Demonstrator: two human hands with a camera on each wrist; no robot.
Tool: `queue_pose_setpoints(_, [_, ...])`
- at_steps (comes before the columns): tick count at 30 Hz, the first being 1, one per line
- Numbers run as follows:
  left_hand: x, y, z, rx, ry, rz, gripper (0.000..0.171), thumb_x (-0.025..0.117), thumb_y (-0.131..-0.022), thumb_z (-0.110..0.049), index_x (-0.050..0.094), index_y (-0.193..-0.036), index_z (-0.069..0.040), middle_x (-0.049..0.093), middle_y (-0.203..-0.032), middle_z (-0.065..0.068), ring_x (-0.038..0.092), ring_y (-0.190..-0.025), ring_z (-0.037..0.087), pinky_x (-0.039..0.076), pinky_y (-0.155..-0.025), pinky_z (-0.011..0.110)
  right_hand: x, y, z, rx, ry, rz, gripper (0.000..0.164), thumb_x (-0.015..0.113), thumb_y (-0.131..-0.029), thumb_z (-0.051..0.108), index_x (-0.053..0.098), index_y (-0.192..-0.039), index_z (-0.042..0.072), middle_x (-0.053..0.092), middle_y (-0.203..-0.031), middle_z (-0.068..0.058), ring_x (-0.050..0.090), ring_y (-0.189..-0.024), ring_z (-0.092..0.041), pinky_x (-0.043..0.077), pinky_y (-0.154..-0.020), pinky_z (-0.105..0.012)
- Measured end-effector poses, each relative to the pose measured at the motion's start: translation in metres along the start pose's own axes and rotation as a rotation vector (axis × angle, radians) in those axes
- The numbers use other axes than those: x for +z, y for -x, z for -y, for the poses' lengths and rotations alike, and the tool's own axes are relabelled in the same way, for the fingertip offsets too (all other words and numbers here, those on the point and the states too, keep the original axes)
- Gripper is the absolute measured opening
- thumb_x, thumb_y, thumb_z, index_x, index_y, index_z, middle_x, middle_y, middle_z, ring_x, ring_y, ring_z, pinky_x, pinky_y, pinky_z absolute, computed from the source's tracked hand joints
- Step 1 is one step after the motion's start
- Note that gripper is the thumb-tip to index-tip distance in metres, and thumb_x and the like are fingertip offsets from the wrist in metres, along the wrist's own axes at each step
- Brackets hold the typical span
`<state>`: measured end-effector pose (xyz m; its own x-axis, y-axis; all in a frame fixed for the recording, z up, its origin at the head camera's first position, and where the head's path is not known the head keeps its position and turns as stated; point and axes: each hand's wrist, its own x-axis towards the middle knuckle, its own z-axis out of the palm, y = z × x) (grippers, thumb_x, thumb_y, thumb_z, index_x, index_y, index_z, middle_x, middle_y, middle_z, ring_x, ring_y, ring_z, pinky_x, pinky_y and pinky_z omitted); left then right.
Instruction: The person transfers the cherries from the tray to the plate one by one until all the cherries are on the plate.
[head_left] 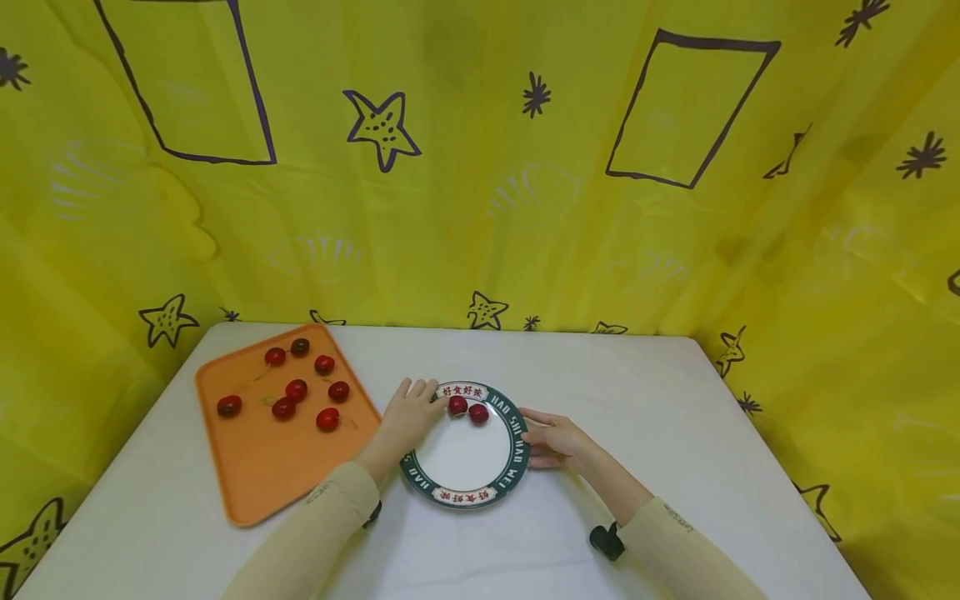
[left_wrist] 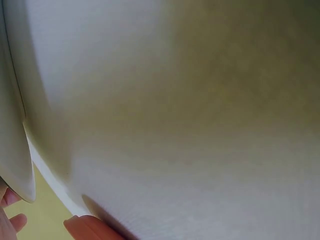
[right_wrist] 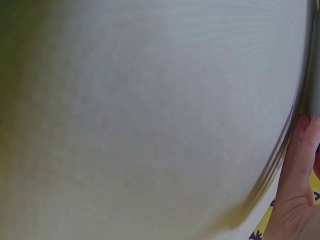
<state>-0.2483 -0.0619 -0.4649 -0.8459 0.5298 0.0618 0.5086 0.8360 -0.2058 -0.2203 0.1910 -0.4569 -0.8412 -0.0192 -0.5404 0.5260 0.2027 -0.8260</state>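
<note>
A round white plate [head_left: 463, 454] with a dark green lettered rim is held between both hands. My left hand [head_left: 408, 417] grips its upper left rim, the thumb over the plate and the other fingers outside the edge. On the opposite side, my right hand [head_left: 558, 440] grips the right rim, with the thumb at the edge; in the right wrist view its fingers [right_wrist: 297, 160] touch the rim. Two dark red cherries, a left cherry [head_left: 457, 406] and a right cherry [head_left: 478, 414], lie on the plate near the top, close to my left thumb.
An orange tray [head_left: 277, 475] lies at the left of the white table [head_left: 622, 383], with several cherries, some stemmed, scattered over it. Behind the table hangs a yellow curtain [head_left: 465, 225] printed with starfish. The left wrist view shows an orange tray corner [left_wrist: 92, 229] at its bottom.
</note>
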Motion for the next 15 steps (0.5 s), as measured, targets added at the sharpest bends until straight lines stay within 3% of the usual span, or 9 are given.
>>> queue_pose_setpoints(15, [-0.0041, 0.0053, 0.005, -0.038, 0.029, -0.032, 0.035, 0.05, -0.089, -0.009, 0.052, -0.122, -0.019, 0.046, -0.127, 0.011, 0.043, -0.116, 0.028, 0.031, -0.101, 0.046, -0.0003, -0.0013, -0.0008, -0.001, -0.011, 0.005, 0.049, 0.059, -0.086, 0.005, 0.05, -0.132, 0.017, 0.062, -0.087, -0.007, 0.06, -0.067, -0.016, 0.054, -0.059, -0.029])
